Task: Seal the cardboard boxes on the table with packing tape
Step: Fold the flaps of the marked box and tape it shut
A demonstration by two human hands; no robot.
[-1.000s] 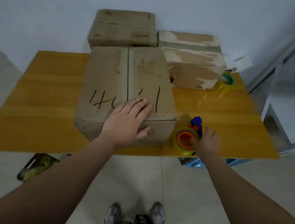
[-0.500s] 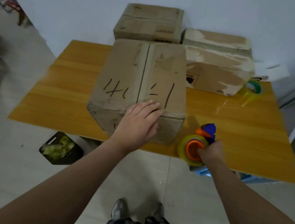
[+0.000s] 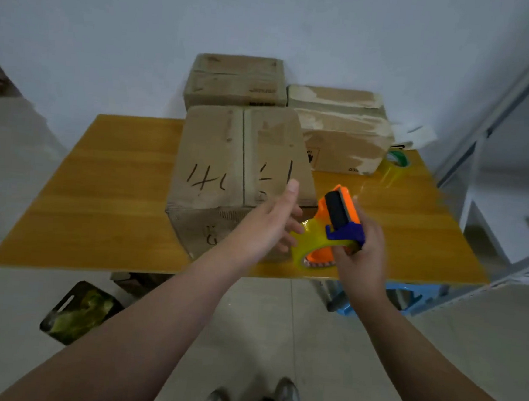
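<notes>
A cardboard box (image 3: 228, 165) with black marker writing on top stands near the table's front edge, its top flaps closed along a centre seam. My right hand (image 3: 361, 255) grips an orange and blue tape dispenser (image 3: 334, 224) with a yellowish tape roll, lifted off the table just right of the box's front corner. My left hand (image 3: 271, 223) hovers with loosely spread fingers at that corner, beside the tape roll. I cannot tell if its fingertips touch the tape. Two more boxes stand behind: one (image 3: 234, 84) at the back centre, one (image 3: 341, 133) with torn white patches at the back right.
A green-cored tape roll (image 3: 398, 158) lies on the wooden table (image 3: 99, 187) by the right rear box. White paper lies at the far right corner. A dark bag sits on the floor at the left, a blue stool under the right edge, a metal frame at the right.
My right hand has lifted the tape dispenser off the table and turned it roller-up. My left hand has come off the box top and moved right toward the roll.
</notes>
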